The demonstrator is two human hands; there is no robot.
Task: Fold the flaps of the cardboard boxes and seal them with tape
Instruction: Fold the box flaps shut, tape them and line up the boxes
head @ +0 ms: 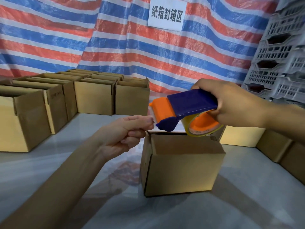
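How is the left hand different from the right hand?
The right hand grips the blue handle of the tape dispenser; the left hand only pinches what seems to be the tape end at its orange front. The right hand is higher, the left hand lower. Both are bare, with curled fingers, close to the dispenser.

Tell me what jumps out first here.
A blue-and-orange tape dispenser, gripped by the right hand, hangs mid-frame over the cardboard box. The left hand, fingers curled, meets its blade end. Behind, a red, blue and white striped tarp carries a white sign.
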